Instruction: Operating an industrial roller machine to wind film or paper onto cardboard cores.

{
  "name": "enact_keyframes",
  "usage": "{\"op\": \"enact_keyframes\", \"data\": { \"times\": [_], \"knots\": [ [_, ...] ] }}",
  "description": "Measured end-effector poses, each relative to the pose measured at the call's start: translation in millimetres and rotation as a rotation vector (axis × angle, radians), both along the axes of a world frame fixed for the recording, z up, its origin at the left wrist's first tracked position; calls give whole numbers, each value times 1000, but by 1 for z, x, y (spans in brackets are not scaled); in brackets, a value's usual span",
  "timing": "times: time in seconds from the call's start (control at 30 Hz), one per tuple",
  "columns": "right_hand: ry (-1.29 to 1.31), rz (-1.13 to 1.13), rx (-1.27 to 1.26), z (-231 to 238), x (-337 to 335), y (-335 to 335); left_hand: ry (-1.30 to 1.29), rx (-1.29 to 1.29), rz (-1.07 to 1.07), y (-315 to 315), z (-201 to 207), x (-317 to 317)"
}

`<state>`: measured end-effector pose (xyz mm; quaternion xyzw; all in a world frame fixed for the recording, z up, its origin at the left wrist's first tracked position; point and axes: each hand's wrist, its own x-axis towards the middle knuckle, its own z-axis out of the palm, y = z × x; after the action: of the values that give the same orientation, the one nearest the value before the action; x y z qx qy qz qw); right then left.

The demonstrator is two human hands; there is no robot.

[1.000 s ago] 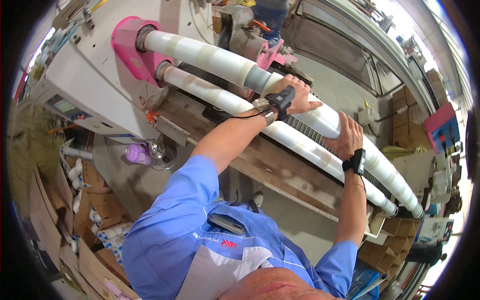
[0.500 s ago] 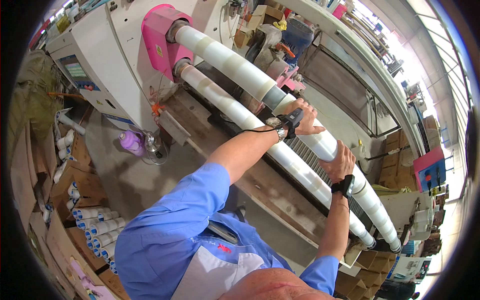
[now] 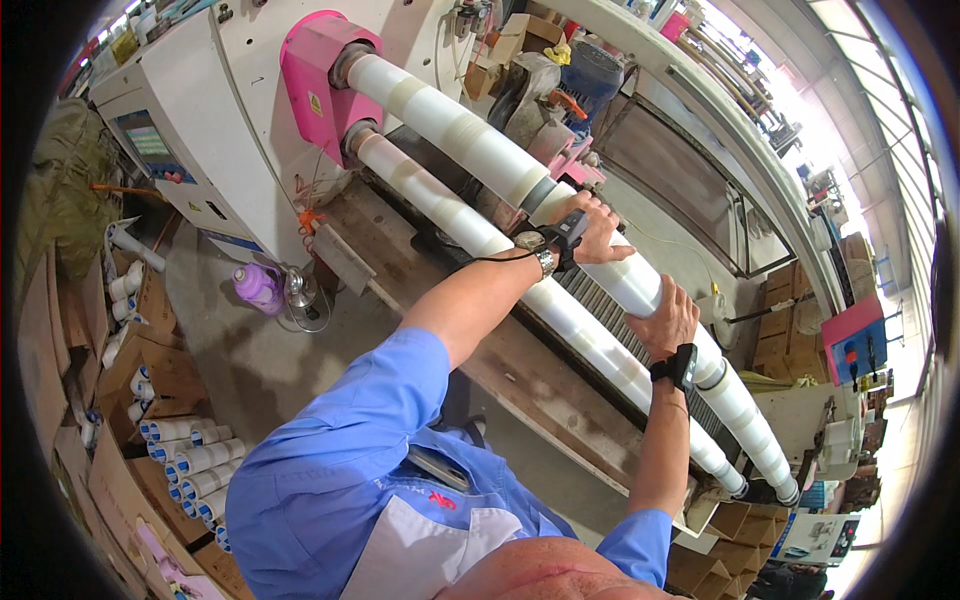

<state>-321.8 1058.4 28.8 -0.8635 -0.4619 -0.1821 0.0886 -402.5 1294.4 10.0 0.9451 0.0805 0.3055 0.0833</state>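
Both my hands are on a white roll section that sits on the farther of two long shafts. My left hand [image 3: 597, 228] curls over its upper-left end, next to a short band of bare grey shaft [image 3: 538, 194]. Farther down the same white roll [image 3: 625, 282], my right hand [image 3: 668, 318] wraps round it, the fingertips hidden on the far side. Along the shaft, another white roll [image 3: 450, 127] lies between the grey band and the pink housing [image 3: 318, 85]. The nearer shaft [image 3: 590, 325] carries white rolls too and runs below my hands, under my left wrist.
A brown ledge [image 3: 500, 350] runs in front of the shafts. At left stand a white control cabinet [image 3: 190, 140], a purple jug [image 3: 258, 287] on the floor, and a cardboard box [image 3: 120, 470] of white rolls. A white beam [image 3: 700, 100] crosses behind.
Both hands have slid up and left along the far shaft, and the white roll has moved with them. The bare grey band beside it has become narrower.
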Motion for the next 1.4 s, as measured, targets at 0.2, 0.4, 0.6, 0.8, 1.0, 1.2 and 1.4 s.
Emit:
{"op": "enact_keyframes", "data": {
  "times": [0.2, 0.4, 0.6, 0.8, 1.0, 1.2, 1.4],
  "knots": [
    [-6, 4, 30, 0, -1, -1, -93, 28, 0, 1, -4, 1],
    [4, 8, 24, 7, -10, 8, -205, 34, -34, 11, -12, -7],
    [50, 9, 58, 7, 1, -4, -34, 139, -77, 22, -2, -11],
    [66, -4, 44, 2, 1, -3, -30, 213, 79, 79, -1, -48],
    [63, -56, 20, 6, 0, -9, -107, 152, -38, 107, -2, -53],
    [51, -31, 26, -1, 1, 1, -97, 95, -20, 81, 2, -40],
    [5, -37, 65, -2, 5, -7, -29, 59, -33, 68, 10, -36]
  ]
}}
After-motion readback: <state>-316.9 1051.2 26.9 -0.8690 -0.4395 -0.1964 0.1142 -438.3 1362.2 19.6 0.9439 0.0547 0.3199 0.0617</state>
